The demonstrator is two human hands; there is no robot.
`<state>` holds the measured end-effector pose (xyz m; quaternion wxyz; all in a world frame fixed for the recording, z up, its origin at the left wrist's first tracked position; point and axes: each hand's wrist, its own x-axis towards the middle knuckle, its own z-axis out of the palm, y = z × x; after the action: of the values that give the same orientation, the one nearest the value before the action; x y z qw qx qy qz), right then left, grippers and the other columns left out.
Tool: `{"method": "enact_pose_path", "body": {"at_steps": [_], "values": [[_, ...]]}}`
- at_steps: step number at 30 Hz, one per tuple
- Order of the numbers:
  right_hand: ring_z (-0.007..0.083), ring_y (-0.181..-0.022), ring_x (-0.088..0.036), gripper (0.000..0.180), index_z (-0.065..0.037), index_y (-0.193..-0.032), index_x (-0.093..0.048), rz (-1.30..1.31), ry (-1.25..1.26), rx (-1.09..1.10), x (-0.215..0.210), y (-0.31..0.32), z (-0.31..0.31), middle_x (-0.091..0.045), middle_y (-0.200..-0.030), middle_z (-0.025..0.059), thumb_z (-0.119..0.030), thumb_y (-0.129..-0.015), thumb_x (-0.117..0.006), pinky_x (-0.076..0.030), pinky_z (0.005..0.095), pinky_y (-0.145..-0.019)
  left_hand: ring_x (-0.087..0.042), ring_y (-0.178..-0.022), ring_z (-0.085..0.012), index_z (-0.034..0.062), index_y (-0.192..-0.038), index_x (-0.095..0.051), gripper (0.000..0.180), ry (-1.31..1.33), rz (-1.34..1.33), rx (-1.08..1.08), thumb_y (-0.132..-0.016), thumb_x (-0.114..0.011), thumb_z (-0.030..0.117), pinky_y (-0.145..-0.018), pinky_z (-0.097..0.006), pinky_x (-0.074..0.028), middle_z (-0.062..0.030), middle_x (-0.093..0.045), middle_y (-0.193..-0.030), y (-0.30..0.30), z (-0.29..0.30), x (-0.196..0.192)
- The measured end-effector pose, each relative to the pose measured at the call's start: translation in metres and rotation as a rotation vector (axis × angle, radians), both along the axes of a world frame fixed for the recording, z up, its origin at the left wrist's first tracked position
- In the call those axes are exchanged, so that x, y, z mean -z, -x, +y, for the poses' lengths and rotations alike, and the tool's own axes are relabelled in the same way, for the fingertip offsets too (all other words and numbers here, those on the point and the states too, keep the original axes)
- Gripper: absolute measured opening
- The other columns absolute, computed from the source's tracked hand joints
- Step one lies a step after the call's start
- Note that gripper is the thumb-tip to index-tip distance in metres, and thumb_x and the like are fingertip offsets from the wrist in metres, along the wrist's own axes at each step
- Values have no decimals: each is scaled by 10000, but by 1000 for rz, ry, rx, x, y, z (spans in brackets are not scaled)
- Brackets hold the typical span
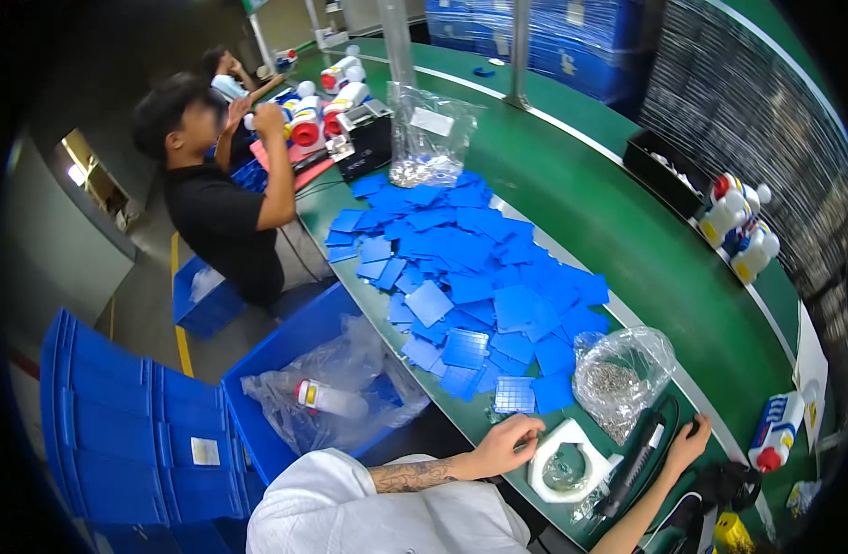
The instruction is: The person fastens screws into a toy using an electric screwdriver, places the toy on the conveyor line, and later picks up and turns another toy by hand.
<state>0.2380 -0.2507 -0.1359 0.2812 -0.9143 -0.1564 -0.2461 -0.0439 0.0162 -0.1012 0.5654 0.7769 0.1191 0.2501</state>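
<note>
My left hand (510, 446) is at the table's near edge with its fingers curled, beside a white ring-shaped holder (540, 478). What those fingers hold, if anything, is hidden. On the far side of the black electric screwdriver (638, 464), my right hand (686, 447) has thumb and fingers drawn together; anything between them is too small to make out. The screwdriver lies between the holder and my right forearm. Just beyond the holder sits a clear bag of small metal screws (612, 388). A large heap of blue square plates (479, 268) spreads over the table.
A blue bin (248, 420) with plastic film and a white bottle (330, 399) stands left of the table. Stacked blue crates (119, 415) are farther left. A co-worker (216, 194) sits at the far left. White-and-red bottles (777, 432) stand along the green conveyor (581, 185).
</note>
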Motion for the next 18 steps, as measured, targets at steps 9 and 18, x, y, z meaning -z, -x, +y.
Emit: {"method": "enact_pose_path", "body": {"at_steps": [9,18], "values": [[343,-1002,-483,195,21,-912,-517,-30,-7,10,-4,-5,4,-518,-1045,177,4,-720,-488,-376,385,-857,-543,-713,-202,35,-945,-522,283,-25,-57,-4,-678,-521,-61,-621,-299,-441,-90,-508,-777,-3,0,1],[354,-1007,-472,207,21,-918,-522,-8,-18,8,0,-4,5,-497,-1085,191,-14,-720,-474,-375,395,-854,-529,-707,-236,44,-935,-522,267,-73,-45,-62,-697,-508,-75,-617,-311,-435,-104,-500,-793,-3,1,2]]}}
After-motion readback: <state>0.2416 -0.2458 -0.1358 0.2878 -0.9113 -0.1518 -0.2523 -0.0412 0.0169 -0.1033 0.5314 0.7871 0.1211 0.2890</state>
